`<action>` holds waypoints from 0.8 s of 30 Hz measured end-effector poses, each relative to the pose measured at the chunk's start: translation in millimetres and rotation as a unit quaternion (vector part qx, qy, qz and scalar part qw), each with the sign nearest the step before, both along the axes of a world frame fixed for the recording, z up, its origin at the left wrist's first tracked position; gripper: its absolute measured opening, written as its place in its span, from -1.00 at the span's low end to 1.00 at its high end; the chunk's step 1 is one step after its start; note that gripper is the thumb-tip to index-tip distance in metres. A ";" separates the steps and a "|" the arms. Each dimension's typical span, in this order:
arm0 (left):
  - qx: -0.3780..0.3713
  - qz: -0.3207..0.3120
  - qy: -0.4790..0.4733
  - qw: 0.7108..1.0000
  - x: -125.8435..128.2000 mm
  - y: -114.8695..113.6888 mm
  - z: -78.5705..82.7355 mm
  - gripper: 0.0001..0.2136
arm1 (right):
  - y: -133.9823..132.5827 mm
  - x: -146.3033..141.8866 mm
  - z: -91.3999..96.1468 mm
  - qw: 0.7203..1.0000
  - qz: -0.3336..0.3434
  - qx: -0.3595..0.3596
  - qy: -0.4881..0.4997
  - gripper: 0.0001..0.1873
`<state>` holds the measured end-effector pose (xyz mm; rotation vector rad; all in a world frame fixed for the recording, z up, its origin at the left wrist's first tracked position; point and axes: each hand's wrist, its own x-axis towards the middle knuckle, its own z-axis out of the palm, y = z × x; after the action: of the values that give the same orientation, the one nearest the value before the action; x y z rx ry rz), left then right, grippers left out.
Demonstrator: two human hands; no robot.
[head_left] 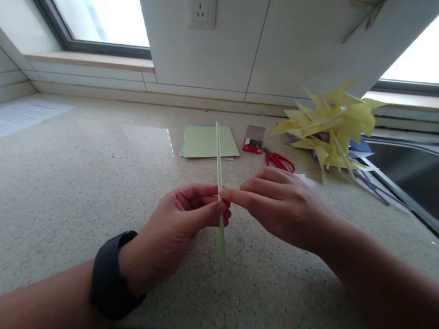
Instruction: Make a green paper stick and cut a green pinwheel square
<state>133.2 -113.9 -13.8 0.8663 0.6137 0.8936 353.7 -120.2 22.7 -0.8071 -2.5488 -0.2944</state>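
Observation:
A thin pale green strip of paper (218, 157), seen nearly edge-on, stands tilted away from me above the counter. My left hand (185, 212) pinches it near its middle between thumb and fingers. From the other side, the outstretched index finger of my right hand (284, 205) touches the paper just above the left thumb. The other right fingers are loosely bent and apart from it; the right thumb is hidden. Behind the strip lies a small stack of pale green square sheets (202, 143), with a bluish edge showing underneath.
Beyond my right hand are an open red box (253, 148) and red-handled scissors (279, 161). Yellow paper pinwheels (331, 120) lie heaped by the sink (420, 175). A printed sheet (14, 118) rests at the far left. A wall with an outlet (200, 3) bounds the counter.

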 end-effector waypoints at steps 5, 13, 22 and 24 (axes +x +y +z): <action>0.002 0.004 -0.009 1.000 0.2 0.7 -0.6 -0.85 | -0.4 0.3 0.3 1.000 -0.011 -0.026 -0.014 -0.63; -0.004 0.012 -0.015 1.000 0.9 0.5 -1.2 -0.85 | -1.6 0.1 0.2 0.999 -0.020 -0.024 -0.023 -0.57; 0.004 0.013 -0.038 0.999 0.4 -0.3 -0.7 -0.81 | -2.1 3.0 2.1 0.999 -0.028 -0.032 -0.034 -0.57; 0.003 0.018 -0.039 0.999 1.4 -0.2 -0.7 -0.79 | -3.0 2.9 2.8 0.998 -0.033 -0.035 -0.041 -0.55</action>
<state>134.6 -114.1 -14.5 0.8233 0.5603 0.9581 356.6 -123.2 25.5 -0.9243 -2.6250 -0.2653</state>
